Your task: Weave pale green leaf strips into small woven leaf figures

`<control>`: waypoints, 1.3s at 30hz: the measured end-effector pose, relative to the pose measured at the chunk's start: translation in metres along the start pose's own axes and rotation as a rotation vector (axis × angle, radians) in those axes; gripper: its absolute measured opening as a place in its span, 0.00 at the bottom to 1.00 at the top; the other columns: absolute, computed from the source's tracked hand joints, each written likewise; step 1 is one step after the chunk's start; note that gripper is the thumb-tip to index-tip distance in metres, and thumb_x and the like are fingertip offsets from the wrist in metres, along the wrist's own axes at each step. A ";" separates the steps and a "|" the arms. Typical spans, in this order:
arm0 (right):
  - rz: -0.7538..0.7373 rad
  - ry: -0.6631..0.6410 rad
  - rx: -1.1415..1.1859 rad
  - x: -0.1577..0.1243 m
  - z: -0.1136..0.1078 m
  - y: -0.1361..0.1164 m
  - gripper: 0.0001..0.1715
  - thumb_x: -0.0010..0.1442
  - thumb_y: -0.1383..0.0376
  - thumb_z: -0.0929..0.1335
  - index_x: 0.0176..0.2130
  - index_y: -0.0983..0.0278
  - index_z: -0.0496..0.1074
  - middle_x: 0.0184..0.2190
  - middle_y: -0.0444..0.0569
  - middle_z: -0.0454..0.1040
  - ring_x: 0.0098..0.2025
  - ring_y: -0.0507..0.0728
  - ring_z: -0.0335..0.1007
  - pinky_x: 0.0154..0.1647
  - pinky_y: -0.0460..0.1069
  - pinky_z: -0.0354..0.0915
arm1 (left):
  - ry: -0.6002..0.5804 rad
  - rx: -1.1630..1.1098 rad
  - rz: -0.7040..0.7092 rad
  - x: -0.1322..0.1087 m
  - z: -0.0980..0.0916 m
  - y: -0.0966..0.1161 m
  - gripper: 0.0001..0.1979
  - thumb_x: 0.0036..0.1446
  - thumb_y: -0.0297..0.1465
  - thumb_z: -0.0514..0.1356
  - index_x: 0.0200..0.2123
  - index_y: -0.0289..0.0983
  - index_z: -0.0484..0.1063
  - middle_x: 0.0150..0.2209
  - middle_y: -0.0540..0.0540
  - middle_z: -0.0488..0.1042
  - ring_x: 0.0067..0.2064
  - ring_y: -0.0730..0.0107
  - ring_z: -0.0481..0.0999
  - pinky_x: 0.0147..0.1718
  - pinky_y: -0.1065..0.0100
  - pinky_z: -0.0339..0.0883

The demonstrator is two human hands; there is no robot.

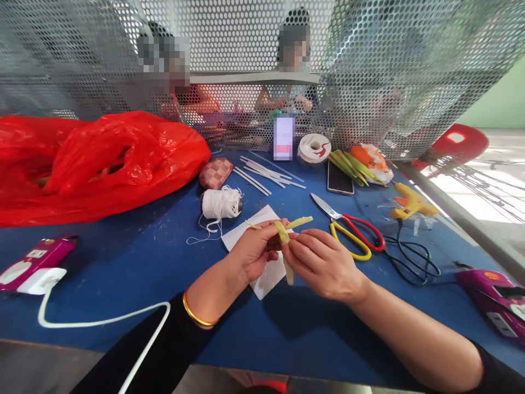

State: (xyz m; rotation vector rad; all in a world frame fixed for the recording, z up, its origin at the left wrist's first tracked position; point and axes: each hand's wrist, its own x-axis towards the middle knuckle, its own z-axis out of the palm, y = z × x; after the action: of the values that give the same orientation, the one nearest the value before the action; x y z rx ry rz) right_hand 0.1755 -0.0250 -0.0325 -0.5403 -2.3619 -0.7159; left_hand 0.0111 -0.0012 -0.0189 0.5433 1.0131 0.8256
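Between my two hands is a pale yellow-green leaf strip (282,232), folded over itself with ends sticking out to the right and downward. My left hand (258,251) pinches it from the left, thumb and fingers closed. My right hand (324,264) grips it from the right with its fingertips drawn together. Under both hands a white sheet of paper (262,284) lies on the blue table (197,350). Scissors (353,232) with one red and one yellow handle lie open to the right of my right hand. A spool of white thread (221,203) rests beyond my left hand.
White sticks (266,172), a checkered pouch (216,173), a ribbon roll (314,148), a dark phone (340,178) and green leaves (348,164) lie farther back. A yellow glue gun (414,202) with a looped cord is at right. A red bag (164,148) fills the left.
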 end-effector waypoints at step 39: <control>0.168 0.022 0.211 -0.001 0.006 0.002 0.09 0.66 0.73 0.65 0.37 0.67 0.75 0.40 0.55 0.80 0.49 0.60 0.75 0.53 0.59 0.70 | -0.022 0.108 0.129 0.000 -0.003 0.006 0.06 0.46 0.28 0.67 0.30 0.33 0.75 0.22 0.50 0.72 0.22 0.78 0.70 0.23 0.75 0.60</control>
State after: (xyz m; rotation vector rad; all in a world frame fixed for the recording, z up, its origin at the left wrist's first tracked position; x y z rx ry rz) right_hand 0.1742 -0.0201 -0.0363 -0.6248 -2.3036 -0.3896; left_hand 0.0064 0.0024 -0.0160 0.7147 1.0151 0.8803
